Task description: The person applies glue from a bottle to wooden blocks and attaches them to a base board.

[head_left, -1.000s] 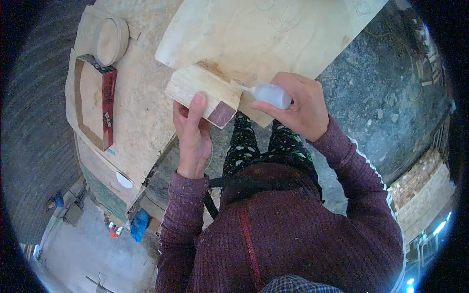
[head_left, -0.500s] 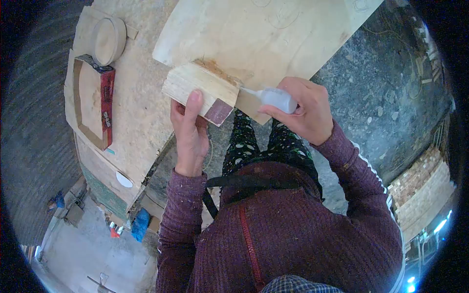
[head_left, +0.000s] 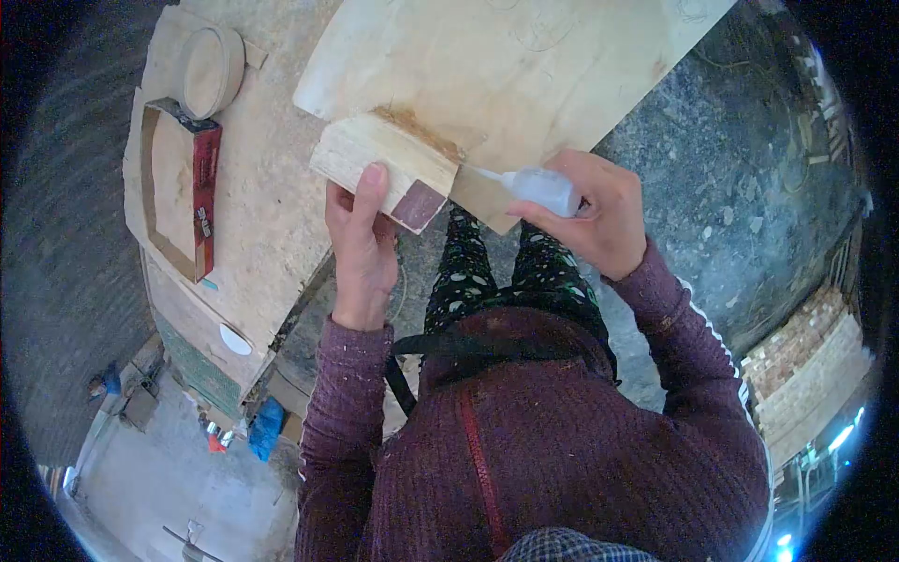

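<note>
My left hand [head_left: 363, 234] is closed on a pale wooden block [head_left: 379, 155], thumb on its top face and fingers underneath. A dark reddish-brown patch [head_left: 419, 204] covers the block's near right corner. Rough brown material [head_left: 417, 129] shows along its far edge. In my right hand [head_left: 599, 206] is a small translucent squeeze bottle [head_left: 545, 191], lying on its side with its thin nozzle pointing left. The nozzle's tip is right at the block's right end. Beneath both lies a thin plywood sheet [head_left: 524, 75] with faint pencil curves on it.
Left of the sheet, the worktable [head_left: 272, 187] carries an open red-sided cardboard box [head_left: 204, 201] and a round wooden tray [head_left: 208, 73]. A white oval piece [head_left: 236, 340] lies near the table's front. A blue bag [head_left: 267, 429] hangs below. At right stands a stack of wood pieces [head_left: 796, 347].
My right hand and the bottle have shifted slightly to the right, the nozzle still by the block's end. My left hand and the block have barely moved.
</note>
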`<move>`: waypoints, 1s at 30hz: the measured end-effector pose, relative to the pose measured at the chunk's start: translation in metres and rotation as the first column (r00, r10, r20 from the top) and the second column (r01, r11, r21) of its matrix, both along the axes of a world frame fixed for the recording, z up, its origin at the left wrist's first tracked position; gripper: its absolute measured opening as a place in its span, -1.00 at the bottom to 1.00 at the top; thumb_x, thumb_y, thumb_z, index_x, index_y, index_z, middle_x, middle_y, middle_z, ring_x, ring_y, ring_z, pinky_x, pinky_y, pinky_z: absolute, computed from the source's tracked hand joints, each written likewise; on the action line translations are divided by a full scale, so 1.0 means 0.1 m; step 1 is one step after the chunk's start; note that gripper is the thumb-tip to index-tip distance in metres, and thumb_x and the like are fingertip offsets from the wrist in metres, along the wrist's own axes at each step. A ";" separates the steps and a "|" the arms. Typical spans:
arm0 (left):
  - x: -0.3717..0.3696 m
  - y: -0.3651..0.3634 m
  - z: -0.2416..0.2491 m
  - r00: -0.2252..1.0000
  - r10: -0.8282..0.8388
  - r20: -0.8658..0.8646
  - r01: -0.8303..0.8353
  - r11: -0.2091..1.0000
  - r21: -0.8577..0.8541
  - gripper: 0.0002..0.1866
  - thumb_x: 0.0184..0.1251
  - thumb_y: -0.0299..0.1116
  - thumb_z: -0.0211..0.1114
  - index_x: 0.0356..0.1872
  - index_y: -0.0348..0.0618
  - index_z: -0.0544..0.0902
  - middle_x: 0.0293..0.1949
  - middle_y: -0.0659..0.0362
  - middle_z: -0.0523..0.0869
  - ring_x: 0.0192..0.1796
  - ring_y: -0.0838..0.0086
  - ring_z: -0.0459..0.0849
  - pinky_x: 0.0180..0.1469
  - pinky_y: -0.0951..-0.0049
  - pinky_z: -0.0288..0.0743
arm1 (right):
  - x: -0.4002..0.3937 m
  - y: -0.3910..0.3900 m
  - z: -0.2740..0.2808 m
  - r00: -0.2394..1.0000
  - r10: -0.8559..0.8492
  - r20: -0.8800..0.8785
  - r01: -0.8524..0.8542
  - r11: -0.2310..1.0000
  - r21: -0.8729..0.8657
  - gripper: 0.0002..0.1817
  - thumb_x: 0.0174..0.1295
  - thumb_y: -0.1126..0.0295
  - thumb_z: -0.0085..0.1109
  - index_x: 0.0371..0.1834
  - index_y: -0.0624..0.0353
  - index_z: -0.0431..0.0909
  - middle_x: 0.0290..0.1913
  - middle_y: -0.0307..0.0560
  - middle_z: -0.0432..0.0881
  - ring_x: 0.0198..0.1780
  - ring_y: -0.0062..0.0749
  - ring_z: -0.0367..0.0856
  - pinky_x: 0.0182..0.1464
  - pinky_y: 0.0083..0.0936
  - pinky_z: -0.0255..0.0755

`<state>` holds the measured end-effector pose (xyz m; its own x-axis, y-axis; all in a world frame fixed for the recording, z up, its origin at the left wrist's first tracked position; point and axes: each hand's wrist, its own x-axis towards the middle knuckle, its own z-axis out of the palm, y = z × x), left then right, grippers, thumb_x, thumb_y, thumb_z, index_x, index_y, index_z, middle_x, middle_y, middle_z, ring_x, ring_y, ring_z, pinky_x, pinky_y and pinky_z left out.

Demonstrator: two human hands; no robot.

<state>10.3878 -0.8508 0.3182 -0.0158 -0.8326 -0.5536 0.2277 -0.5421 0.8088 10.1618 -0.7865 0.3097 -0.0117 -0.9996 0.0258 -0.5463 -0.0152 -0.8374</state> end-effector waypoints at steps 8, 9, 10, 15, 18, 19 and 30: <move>0.22 0.07 0.12 0.998 0.014 -0.067 -0.010 0.999 0.049 -0.36 0.24 -0.29 0.32 0.28 -0.22 0.24 0.05 0.14 0.49 0.12 0.46 0.49 0.07 0.42 0.49 | -0.28 0.29 0.29 0.621 -0.485 0.616 0.281 0.871 0.402 -0.58 -0.01 0.41 0.40 -0.06 0.32 0.56 -0.22 -0.23 0.63 -0.23 -0.61 0.56 -0.17 -0.67 0.44; 0.28 0.12 0.17 0.997 0.062 -0.055 -0.060 0.997 0.045 -0.34 0.24 -0.29 0.32 0.31 -0.22 0.22 0.05 0.13 0.48 0.14 0.47 0.46 0.08 0.43 0.46 | -0.24 0.30 0.36 0.640 -0.461 0.615 0.270 0.884 0.382 -0.58 -0.01 0.41 0.40 -0.06 0.32 0.56 -0.22 -0.23 0.63 -0.23 -0.61 0.56 -0.17 -0.67 0.44; 0.33 0.17 0.26 0.994 0.082 -0.069 -0.080 0.996 0.026 -0.34 0.24 -0.29 0.32 0.31 -0.22 0.22 0.05 0.13 0.48 0.14 0.47 0.46 0.08 0.43 0.46 | -0.18 0.31 0.45 0.588 -0.434 0.683 0.222 0.898 0.379 -0.55 -0.01 0.42 0.39 -0.02 0.32 0.54 -0.18 -0.21 0.63 -0.20 -0.62 0.56 -0.15 -0.67 0.43; 0.89 0.47 0.77 0.913 -0.347 0.215 0.405 0.839 -0.363 -0.35 0.27 -0.13 0.27 0.30 -0.26 0.32 0.29 0.10 0.35 0.31 0.38 0.34 0.24 0.35 0.30 | 0.77 0.24 0.83 0.393 -0.261 0.882 -0.212 0.908 0.363 -0.50 0.11 0.33 0.30 0.09 0.33 0.44 -0.16 -0.21 0.59 -0.26 -0.62 0.53 -0.19 -0.66 0.43; 1.33 0.60 0.88 0.903 -0.430 0.012 0.386 0.797 -0.464 -0.47 0.21 -0.25 0.32 0.18 -0.26 0.45 0.25 0.12 0.39 0.31 0.40 0.32 0.27 0.39 0.24 | 1.62 0.16 0.79 0.247 -0.207 0.947 -0.482 0.821 0.305 -0.55 0.20 0.27 0.23 0.09 0.29 0.42 -0.27 -0.28 0.52 -0.34 -0.66 0.46 -0.29 -0.68 0.38; 1.53 0.61 0.87 0.900 -0.436 0.004 0.379 0.778 -0.501 -0.54 0.29 -0.26 0.24 0.15 -0.27 0.47 0.22 0.11 0.44 0.28 0.41 0.36 0.26 0.39 0.25 | 1.92 0.14 0.79 0.218 -0.263 0.940 -0.569 0.748 0.341 -0.56 0.23 0.24 0.21 0.07 0.28 0.43 -0.29 -0.29 0.50 -0.34 -0.66 0.45 -0.28 -0.68 0.37; 3.82 0.40 0.49 0.928 0.370 -0.053 -0.353 0.823 -0.445 -0.62 0.46 -0.15 0.02 0.09 -0.24 0.38 -0.01 0.06 0.55 0.05 0.33 0.58 0.01 0.36 0.52 | 4.33 -1.75 0.22 0.815 0.512 -0.270 -0.549 0.832 -0.077 -0.71 0.10 0.12 0.24 -0.26 0.08 0.65 -0.27 -0.04 0.55 -0.19 -0.20 0.51 -0.11 -0.32 0.40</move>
